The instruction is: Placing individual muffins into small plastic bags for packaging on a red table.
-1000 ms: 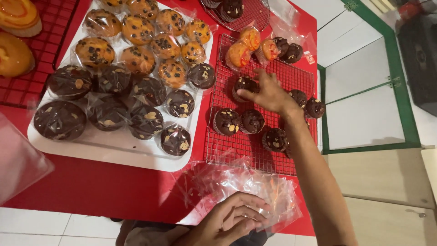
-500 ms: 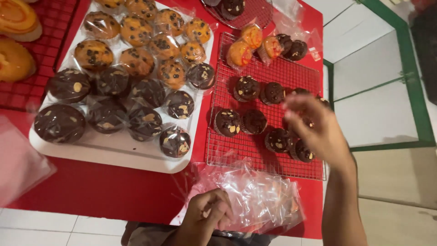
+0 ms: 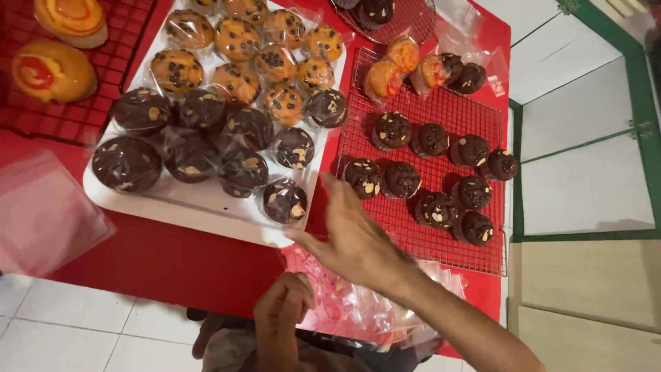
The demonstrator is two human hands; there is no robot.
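Note:
My right hand (image 3: 354, 241) hovers open with its fingers spread, empty, over the red table's front edge between the white tray (image 3: 206, 210) and the wire cooling rack (image 3: 413, 234). Below it lies a heap of clear plastic bags (image 3: 372, 306). My left hand (image 3: 279, 324) is at the bottom with curled fingers pinching the edge of one bag. Several unwrapped chocolate muffins (image 3: 401, 180) with nut flakes stand on the rack. A wrapped chocolate muffin (image 3: 284, 201) sits at the tray's near corner, close to my right fingertips.
The tray holds several wrapped chocolate and chocolate-chip muffins (image 3: 237, 81). Bagged orange muffins (image 3: 385, 76) lie at the rack's far end. Two swirl-topped buns (image 3: 54, 69) rest on a red rack at the left. A stack of clear sheets (image 3: 41, 213) overhangs the table's left edge.
My right hand drew back from the muffins on the rack and swung down and left to above the bags. My left hand slid lower along the bag heap.

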